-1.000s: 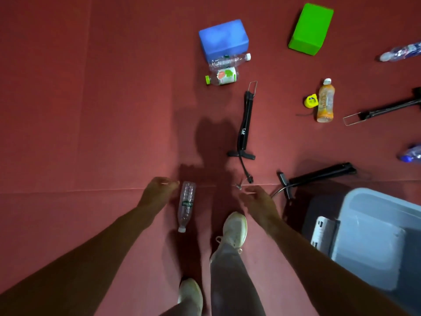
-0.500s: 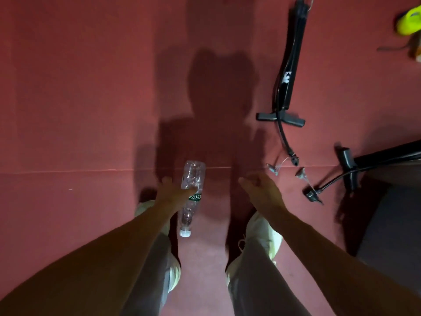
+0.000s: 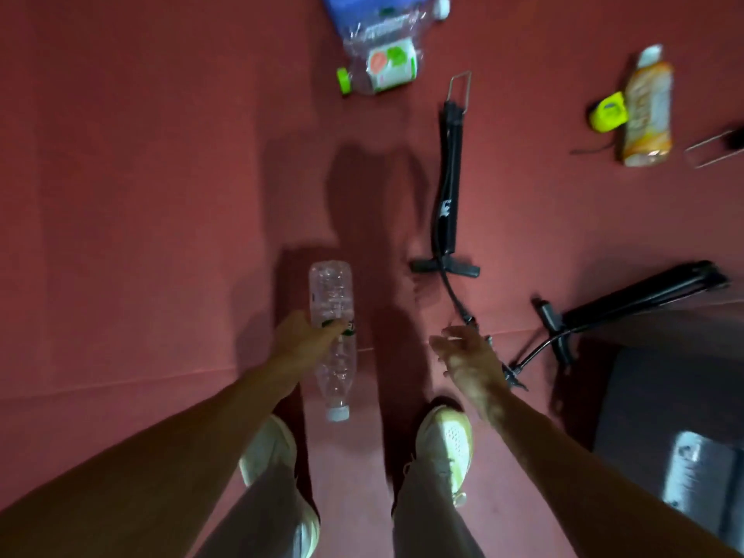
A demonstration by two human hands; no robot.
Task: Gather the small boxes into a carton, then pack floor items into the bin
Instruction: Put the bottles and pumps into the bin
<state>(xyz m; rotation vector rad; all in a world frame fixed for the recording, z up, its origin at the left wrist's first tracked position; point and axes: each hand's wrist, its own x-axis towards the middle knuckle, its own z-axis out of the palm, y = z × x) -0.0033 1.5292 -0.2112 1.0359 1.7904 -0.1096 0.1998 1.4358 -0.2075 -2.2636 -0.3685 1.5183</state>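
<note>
Up comes the clear bottle (image 3: 331,292): the left hand (image 3: 300,342) has wrapped round its green label band, left of the black pump (image 3: 447,195), long axis running away from the person, cap towards the feet. The right hand (image 3: 469,362) hangs slack-fingered and empty by the pump's hose end. The grey bin (image 3: 702,483) sits right of the pump, so the bottle likely crosses over; its lettering is unreadable.

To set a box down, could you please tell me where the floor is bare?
Bare: the red floor left of the clear plastic bottle that the left hand grips. Crowded right: two black pumps, orange drink bottle, yellow tape measure.
</note>
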